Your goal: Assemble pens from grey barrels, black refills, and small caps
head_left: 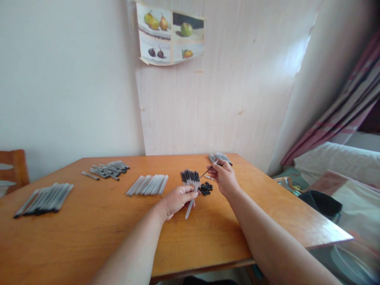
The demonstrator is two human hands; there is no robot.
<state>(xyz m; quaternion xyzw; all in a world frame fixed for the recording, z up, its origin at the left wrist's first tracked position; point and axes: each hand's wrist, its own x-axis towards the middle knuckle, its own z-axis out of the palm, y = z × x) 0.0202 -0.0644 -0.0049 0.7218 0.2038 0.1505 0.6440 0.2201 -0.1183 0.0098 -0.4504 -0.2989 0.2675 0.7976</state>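
Note:
My left hand [179,200] is closed round a translucent white pen barrel [190,206], its lower end slanting toward me. My right hand [223,176], fingers pinched, holds a pen refill [203,174] whose dark thin end points down-left at the top of the barrel. Whether the refill's tip touches the barrel is too small to tell. Just behind my left hand lies a bundle of dark-ended refills [190,176]. Between the hands sits a small heap of black plugs [206,189]. To the left, a row of translucent pen barrels [148,185] lies side by side.
Black-ended pens lie in a group at the left [47,200], a looser pile farther back [109,169] and a bundle at the back right [220,158]. All rest on the wooden table [124,237], which meets the wall. A black bin [320,206] stands beyond its right edge.

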